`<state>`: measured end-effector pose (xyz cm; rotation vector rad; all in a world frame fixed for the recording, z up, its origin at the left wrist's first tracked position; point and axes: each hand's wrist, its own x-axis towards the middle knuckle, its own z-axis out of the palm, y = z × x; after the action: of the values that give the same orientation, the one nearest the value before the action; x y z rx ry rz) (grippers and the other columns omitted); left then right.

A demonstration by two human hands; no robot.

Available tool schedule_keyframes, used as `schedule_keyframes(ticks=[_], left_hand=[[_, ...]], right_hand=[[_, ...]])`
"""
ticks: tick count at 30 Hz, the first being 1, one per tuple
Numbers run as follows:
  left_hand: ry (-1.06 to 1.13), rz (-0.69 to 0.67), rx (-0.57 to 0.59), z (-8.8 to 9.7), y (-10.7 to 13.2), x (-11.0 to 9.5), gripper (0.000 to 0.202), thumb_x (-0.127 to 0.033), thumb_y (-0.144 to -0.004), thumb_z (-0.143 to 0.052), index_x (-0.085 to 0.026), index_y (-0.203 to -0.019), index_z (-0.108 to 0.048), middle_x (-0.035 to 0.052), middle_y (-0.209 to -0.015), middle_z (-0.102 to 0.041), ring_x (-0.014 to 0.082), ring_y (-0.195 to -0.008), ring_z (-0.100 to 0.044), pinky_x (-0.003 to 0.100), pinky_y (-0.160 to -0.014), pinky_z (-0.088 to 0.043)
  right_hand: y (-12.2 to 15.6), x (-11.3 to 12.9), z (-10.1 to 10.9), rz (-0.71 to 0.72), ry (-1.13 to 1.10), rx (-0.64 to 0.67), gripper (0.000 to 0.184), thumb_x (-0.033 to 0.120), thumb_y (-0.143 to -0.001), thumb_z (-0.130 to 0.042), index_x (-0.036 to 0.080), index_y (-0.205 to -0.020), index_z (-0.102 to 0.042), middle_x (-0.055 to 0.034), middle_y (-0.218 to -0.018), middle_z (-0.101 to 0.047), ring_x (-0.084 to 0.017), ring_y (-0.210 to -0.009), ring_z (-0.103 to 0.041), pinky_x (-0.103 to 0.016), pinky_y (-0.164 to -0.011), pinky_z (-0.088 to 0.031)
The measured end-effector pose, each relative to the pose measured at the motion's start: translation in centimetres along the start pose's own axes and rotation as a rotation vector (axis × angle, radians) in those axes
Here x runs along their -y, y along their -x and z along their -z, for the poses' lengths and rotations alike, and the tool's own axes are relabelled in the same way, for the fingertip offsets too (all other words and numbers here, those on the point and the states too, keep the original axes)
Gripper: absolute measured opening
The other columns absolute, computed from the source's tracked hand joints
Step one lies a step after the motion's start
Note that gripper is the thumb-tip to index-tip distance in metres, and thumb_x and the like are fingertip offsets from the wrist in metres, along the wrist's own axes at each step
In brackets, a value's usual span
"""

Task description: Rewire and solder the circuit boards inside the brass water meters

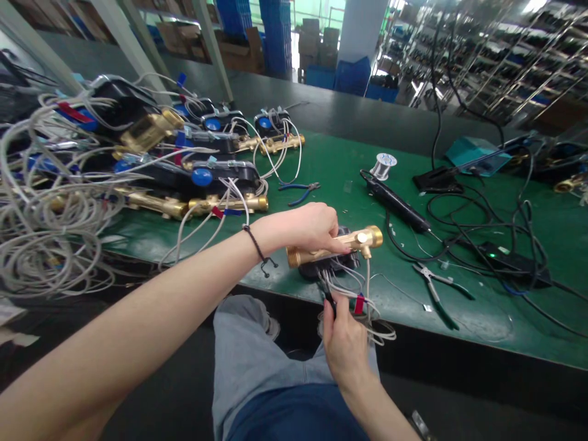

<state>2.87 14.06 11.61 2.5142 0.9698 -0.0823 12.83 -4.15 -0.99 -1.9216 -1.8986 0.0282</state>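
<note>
My left hand is closed around a brass-bodied meter with a black housing underneath, holding it at the near edge of the green table. White wires with a red tag hang from the meter over the table edge. My right hand is below, pinching these wires near their black ends.
A pile of similar brass meters with tangled white cables fills the left side. Blue-handled pliers, a solder spool, a black soldering iron and green-handled pliers lie on the mat. Black cables spread to the right.
</note>
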Motion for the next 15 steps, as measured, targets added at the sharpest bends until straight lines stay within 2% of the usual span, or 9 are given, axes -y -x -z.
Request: schedule_keyframes(ticks=[4, 7, 9, 12, 15], left_hand=[[0.028, 0.021, 0.018, 0.0, 0.2, -0.1, 0.049, -0.057, -0.077, -0.054, -0.016, -0.052, -0.064, -0.0017, -0.042, -0.043, 0.0084, -0.042, -0.034, 0.027, -0.047, -0.02], [0.042, 0.026, 0.011, -0.1, 0.1, 0.0, 0.049, -0.058, -0.076, -0.054, -0.016, -0.054, -0.065, -0.0016, -0.043, -0.046, 0.0083, -0.042, -0.034, 0.027, -0.047, -0.021], [0.034, 0.022, -0.001, -0.3, 0.1, 0.1, 0.051, -0.06, -0.076, -0.053, -0.016, -0.053, -0.064, -0.002, -0.042, -0.043, 0.008, -0.041, -0.031, 0.027, -0.047, -0.02], [0.006, 0.004, -0.015, -0.4, 0.0, 0.3, 0.053, -0.061, -0.076, -0.052, -0.016, -0.049, -0.06, -0.0027, -0.041, -0.038, 0.008, -0.041, -0.027, 0.026, -0.045, -0.019], [-0.004, -0.003, -0.027, -0.4, 0.0, 0.3, 0.054, -0.061, -0.076, -0.051, -0.016, -0.048, -0.059, -0.0027, -0.042, -0.037, 0.0082, -0.041, -0.026, 0.026, -0.045, -0.019]], right_hand=[[0.7, -0.4, -2.4, -0.011, -0.152, -0.123, 0.028, 0.023, -0.096, -0.032, 0.01, -0.105, -0.055, -0.011, -0.087, -0.071, -0.016, -0.063, -0.068, -0.023, -0.055, -0.049], [0.7, -0.2, -2.4, -0.001, -0.087, -0.168, 0.028, 0.023, -0.095, -0.034, 0.009, -0.103, -0.057, -0.0117, -0.083, -0.071, -0.016, -0.062, -0.068, -0.024, -0.057, -0.05], [0.2, 0.2, -1.3, 0.012, 0.027, -0.123, 0.026, 0.022, -0.095, -0.034, 0.011, -0.102, -0.057, -0.0084, -0.072, -0.07, -0.017, -0.054, -0.066, -0.025, -0.051, -0.047], [-1.1, 0.6, 1.4, 0.005, 0.158, 0.046, 0.023, 0.02, -0.093, -0.036, 0.014, -0.102, -0.057, -0.0023, -0.06, -0.065, -0.019, -0.044, -0.061, -0.026, -0.04, -0.038], [-1.8, 0.3, 2.5, 0.009, 0.125, 0.138, 0.023, 0.021, -0.093, -0.036, 0.016, -0.105, -0.055, -0.0012, -0.061, -0.066, -0.02, -0.043, -0.061, -0.027, -0.038, -0.034]])
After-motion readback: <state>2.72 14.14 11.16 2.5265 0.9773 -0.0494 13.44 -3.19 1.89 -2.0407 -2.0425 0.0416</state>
